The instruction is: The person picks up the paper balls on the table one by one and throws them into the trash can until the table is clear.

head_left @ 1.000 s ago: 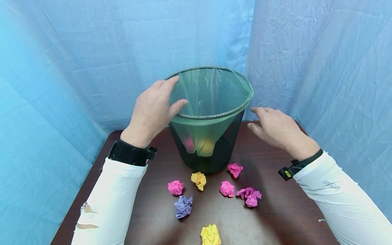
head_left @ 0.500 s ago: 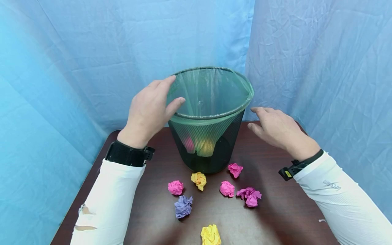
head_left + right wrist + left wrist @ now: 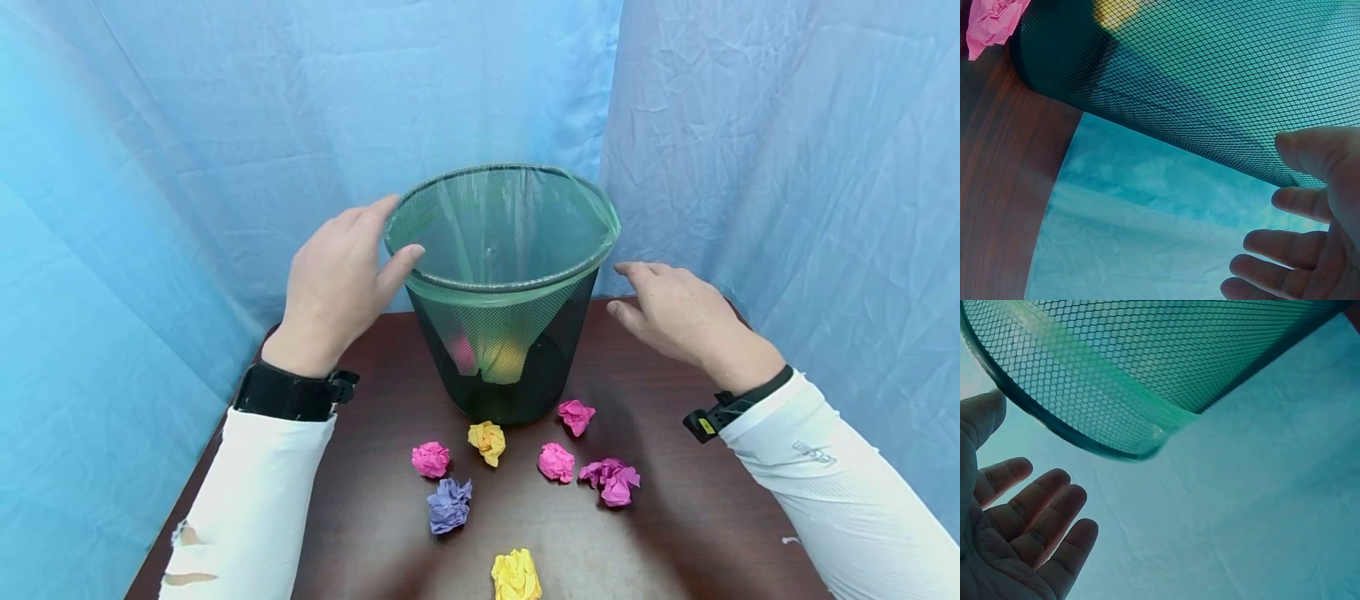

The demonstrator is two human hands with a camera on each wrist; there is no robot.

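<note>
A black mesh wastebasket (image 3: 555, 333) stands at the back of the table, lined with a green plastic bag (image 3: 517, 221) folded over its rim. Pink and yellow shapes show through the mesh near its bottom. My left hand (image 3: 333, 279) is at the rim's left side, thumb and fingers spread and holding nothing. In the left wrist view, its thumb tip overlaps the rim's edge while the other fingers lie outside the basket. On the right, my right hand (image 3: 675, 317) hovers beside the basket with fingers extended and nothing in it.
On the dark wooden table (image 3: 360, 508), crumpled paper balls lie before the basket: a yellow-orange one (image 3: 487, 442), a purple one (image 3: 449, 506), a yellow one (image 3: 516, 575), a magenta one (image 3: 611, 481) and several pink ones (image 3: 556, 462). Blue curtains (image 3: 300, 100) hang behind and at the sides.
My left hand has moved left and slightly toward me, from over the basket's opening to the rim's left edge. The right hand, basket and paper balls have stayed in place.
</note>
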